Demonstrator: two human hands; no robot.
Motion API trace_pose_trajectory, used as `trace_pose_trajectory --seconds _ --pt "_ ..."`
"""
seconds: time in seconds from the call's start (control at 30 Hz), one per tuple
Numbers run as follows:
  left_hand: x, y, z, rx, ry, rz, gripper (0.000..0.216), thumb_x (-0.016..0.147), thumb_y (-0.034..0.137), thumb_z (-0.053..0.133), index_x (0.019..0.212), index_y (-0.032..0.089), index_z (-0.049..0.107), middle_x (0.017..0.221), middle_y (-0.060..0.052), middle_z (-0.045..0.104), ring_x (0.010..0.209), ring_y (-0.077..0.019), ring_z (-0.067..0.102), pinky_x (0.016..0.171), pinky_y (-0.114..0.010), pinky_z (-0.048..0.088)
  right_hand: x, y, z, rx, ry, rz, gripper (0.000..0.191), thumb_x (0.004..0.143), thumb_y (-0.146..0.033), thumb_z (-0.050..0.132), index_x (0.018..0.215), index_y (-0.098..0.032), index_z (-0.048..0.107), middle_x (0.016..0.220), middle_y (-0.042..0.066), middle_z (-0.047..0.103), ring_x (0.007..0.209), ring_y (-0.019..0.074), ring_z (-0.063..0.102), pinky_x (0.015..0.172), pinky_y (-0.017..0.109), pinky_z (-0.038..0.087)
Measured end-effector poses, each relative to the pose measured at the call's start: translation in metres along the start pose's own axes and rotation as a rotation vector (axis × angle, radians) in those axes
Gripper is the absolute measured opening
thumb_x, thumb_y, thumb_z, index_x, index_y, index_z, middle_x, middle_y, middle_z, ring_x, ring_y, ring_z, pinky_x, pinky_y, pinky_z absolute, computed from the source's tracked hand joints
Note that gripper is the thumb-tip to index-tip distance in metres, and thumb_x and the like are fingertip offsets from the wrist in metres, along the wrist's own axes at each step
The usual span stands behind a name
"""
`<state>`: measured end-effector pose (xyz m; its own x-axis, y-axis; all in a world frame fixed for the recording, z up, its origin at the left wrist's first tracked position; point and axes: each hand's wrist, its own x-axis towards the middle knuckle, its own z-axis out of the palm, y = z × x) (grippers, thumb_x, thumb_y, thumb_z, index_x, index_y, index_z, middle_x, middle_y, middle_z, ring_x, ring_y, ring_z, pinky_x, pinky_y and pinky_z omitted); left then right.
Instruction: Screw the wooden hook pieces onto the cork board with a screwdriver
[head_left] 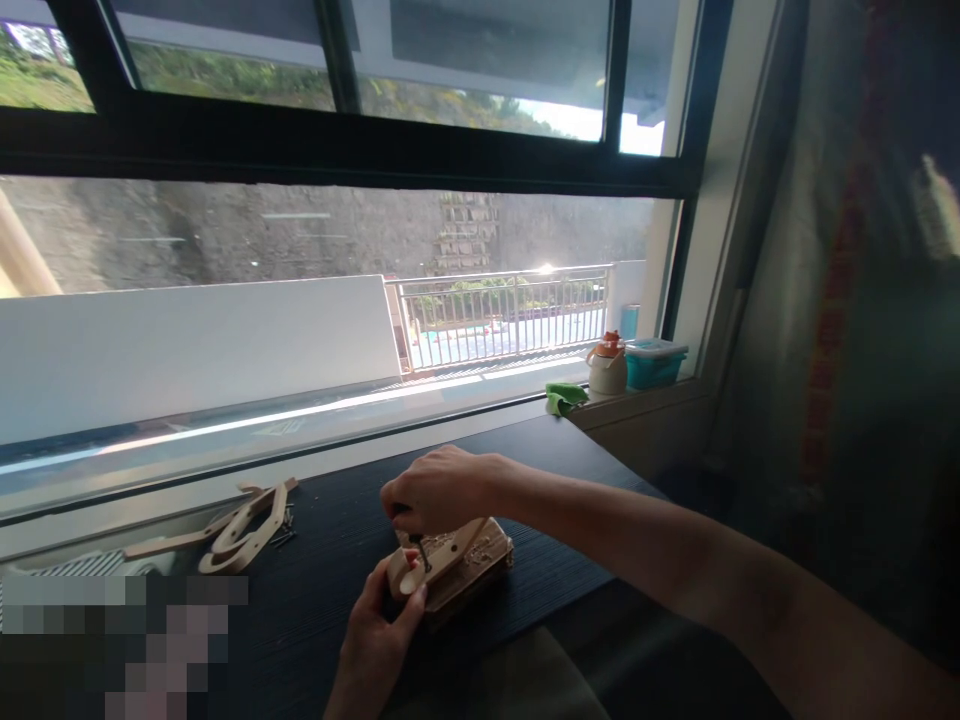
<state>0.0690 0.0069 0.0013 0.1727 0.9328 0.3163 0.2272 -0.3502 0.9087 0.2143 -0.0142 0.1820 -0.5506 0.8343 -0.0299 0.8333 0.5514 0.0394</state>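
A small wooden model (465, 570) made of flat cut-out parts rests on the dark table (315, 600) in front of me. My left hand (375, 635) grips its near left end from below, thumb pressed against the wood. My right hand (439, 488) is closed above it, pinching a thin dark screwdriver (421, 548) whose tip points down into the model's top.
Loose wooden cut-out pieces (240, 530) and a few small dark screws (285, 538) lie at the left on the table. On the window sill at the right stand a cream kettle-shaped pot (606, 365), a teal box (654, 362) and a green cloth (564, 398).
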Motion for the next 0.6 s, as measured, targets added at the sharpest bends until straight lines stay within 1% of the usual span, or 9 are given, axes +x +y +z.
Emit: trace_pose_trajectory --seconds 0.1,0.27,0.37,0.5,0.6 --pt "0.0 -0.001 0.0 -0.014 -0.02 -0.015 0.041 0.056 0.042 0.068 0.09 0.019 0.066 0.087 -0.005 0.072 0.088 -0.0248 0.066 0.082 -0.035 0.05 0.001 0.002 0.004 0.022 0.008 -0.02 0.027 0.085 -0.031 0.041 0.101 -0.022 0.061 0.095 0.006 0.068 0.089 0.0218 0.062 0.066 0.03 0.042" --pt "0.0 0.0 0.001 -0.02 -0.018 -0.029 0.041 0.055 0.042 0.068 0.088 0.018 0.067 0.088 -0.005 0.072 0.09 -0.025 0.065 0.086 -0.036 0.048 0.006 0.009 0.016 0.062 0.071 0.033 0.029 0.087 -0.036 0.04 0.1 -0.019 0.059 0.092 0.009 0.068 0.087 0.0239 0.063 0.066 0.032 0.042" --pt "0.0 0.002 0.001 -0.02 -0.012 -0.015 0.041 0.055 0.044 0.069 0.087 0.019 0.067 0.087 -0.005 0.072 0.089 -0.0248 0.065 0.083 -0.034 0.05 0.008 0.009 0.019 0.066 0.081 0.064 0.032 0.087 -0.039 0.04 0.099 -0.016 0.059 0.09 0.012 0.068 0.088 0.0253 0.063 0.065 0.032 0.043" --pt "0.0 0.002 0.0 -0.009 -0.006 0.004 0.041 0.055 0.047 0.069 0.086 0.019 0.067 0.085 -0.004 0.073 0.086 -0.025 0.066 0.078 -0.033 0.052 0.008 0.007 0.016 0.041 0.077 0.103 0.036 0.087 -0.042 0.039 0.1 -0.016 0.06 0.091 0.012 0.068 0.088 0.0255 0.063 0.065 0.033 0.045" --pt "0.001 0.001 -0.001 0.001 -0.006 0.017 0.041 0.055 0.047 0.069 0.085 0.019 0.067 0.085 -0.004 0.073 0.086 -0.0254 0.066 0.079 -0.034 0.052 0.007 0.006 0.008 0.014 0.039 0.076 0.035 0.085 -0.044 0.042 0.097 -0.018 0.063 0.093 0.01 0.068 0.088 0.0241 0.062 0.066 0.033 0.044"
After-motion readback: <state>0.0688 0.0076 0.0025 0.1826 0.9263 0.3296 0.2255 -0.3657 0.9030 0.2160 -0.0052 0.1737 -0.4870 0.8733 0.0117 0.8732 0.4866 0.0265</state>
